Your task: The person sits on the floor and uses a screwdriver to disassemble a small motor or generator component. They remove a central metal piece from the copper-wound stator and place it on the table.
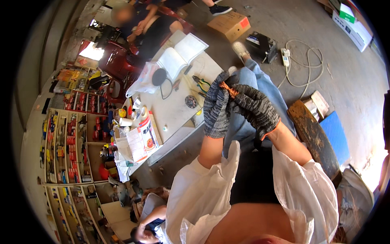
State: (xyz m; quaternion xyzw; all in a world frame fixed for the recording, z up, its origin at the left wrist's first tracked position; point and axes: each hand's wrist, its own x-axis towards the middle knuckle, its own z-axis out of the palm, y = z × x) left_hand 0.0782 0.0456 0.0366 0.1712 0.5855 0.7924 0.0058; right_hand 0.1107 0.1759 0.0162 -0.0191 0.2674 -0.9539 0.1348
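My left hand (217, 105) and my right hand (252, 107), in grey knitted gloves with orange cuffs, meet in front of my jeans-clad legs. Their fingers are pinched around a small orange-and-dark stringy thing (229, 90), too small and hidden to name. Just left of my left hand, pliers (200, 83) with yellow-and-black handles lie on the white table (174, 118), near a round dark patterned piece (191, 101).
An open book (170, 63), plastic bag, bottles and packages share the table. Stocked shelves (65, 146) run along the left. People (144, 20) (150, 225) sit nearby. Right are a worn wooden bench (310, 138), blue board, cardboard boxes, black case and coiled power cord.
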